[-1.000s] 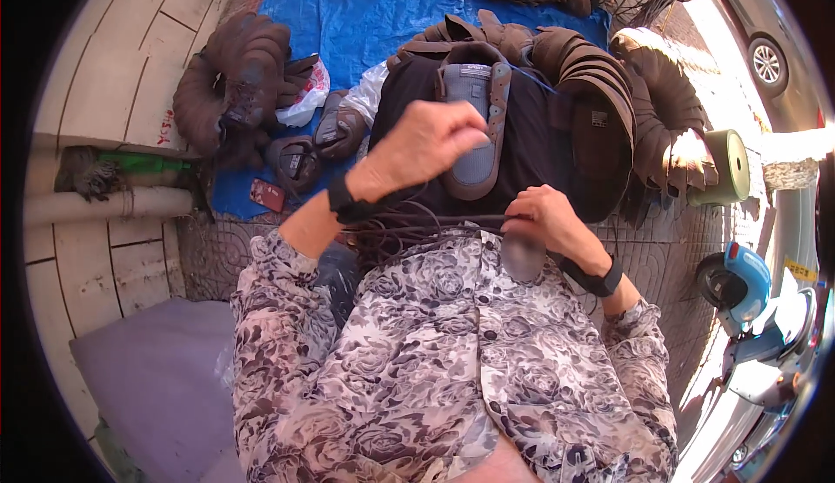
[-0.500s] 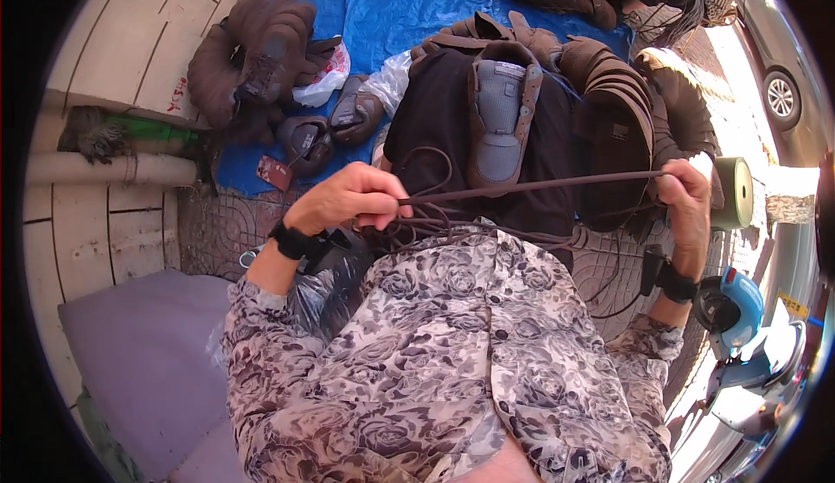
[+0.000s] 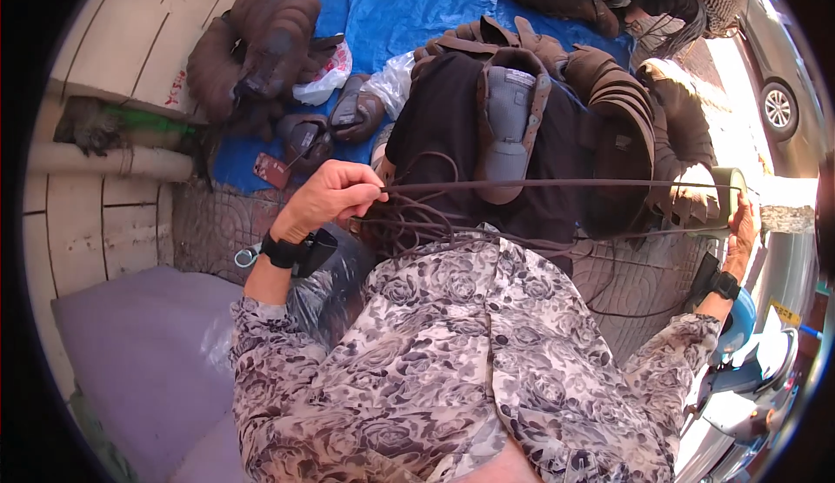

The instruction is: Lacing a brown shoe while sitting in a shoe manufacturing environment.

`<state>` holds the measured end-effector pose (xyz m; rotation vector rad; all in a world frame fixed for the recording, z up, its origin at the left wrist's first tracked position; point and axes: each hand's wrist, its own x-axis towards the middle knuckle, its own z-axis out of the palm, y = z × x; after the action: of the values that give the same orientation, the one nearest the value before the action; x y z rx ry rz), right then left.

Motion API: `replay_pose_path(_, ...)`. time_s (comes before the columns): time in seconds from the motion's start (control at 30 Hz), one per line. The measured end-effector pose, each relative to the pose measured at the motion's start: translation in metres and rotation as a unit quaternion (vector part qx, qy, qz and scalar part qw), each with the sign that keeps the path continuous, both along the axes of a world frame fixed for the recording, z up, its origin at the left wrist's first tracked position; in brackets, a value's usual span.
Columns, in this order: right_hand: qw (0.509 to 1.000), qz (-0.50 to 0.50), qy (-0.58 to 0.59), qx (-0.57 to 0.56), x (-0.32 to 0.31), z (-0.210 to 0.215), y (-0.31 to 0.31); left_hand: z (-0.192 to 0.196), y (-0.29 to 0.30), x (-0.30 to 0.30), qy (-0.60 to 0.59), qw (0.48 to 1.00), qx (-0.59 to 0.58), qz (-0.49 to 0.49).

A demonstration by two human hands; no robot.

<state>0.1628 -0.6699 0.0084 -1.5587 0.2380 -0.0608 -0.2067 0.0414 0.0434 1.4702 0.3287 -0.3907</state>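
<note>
A long brown cord point(image 3: 565, 184) is stretched nearly level across my lap. My left hand point(image 3: 335, 196) pinches one end of it between thumb and fingertips. Far out to the right, my right hand point(image 3: 741, 229) is closed on the other end of the stretch, and a thinner strand runs back from there toward my lap. More cord lies in a loose, looped heap point(image 3: 417, 222) beside my left hand. Just beyond the taut cord, a grey and brown shoe upper point(image 3: 507, 130) rests on a black cloth point(image 3: 435, 109) over my knees, touched by neither hand.
Nested brown shoe uppers point(image 3: 609, 91) curve round beyond the cloth, with another stack point(image 3: 270, 43) far left. A blue tarp point(image 3: 409, 0) spreads underneath. A green cylinder point(image 3: 724, 191) stands by my right hand. A phone point(image 3: 271, 171) lies left; a car point(image 3: 787, 74) is at right.
My right hand has moved outward to the right and slightly down, lengthening the stretched cord. My left hand has shifted slightly left, still pinching its end.
</note>
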Motion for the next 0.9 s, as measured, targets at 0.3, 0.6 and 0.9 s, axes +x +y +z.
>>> replay_pose_path(0.3, 0.710, -0.001, -0.278, -0.647, -0.070, 0.048, 0.186, 0.000, -0.092, 0.070, -0.247, 0.936, 0.227, -0.104)
replay_pose_path(0.6, 0.864, 0.468, -0.142, -0.123, -0.210, 0.027, 0.421, -0.009, -0.121, 0.108, -0.364, 0.886, 0.268, -0.108)
replay_pose_path(0.9, 0.875, 0.442, -0.133, -0.145, -0.192, 0.005, 0.420, -0.023, -0.107, 0.104, -0.159, 0.974, 0.163, -0.019)
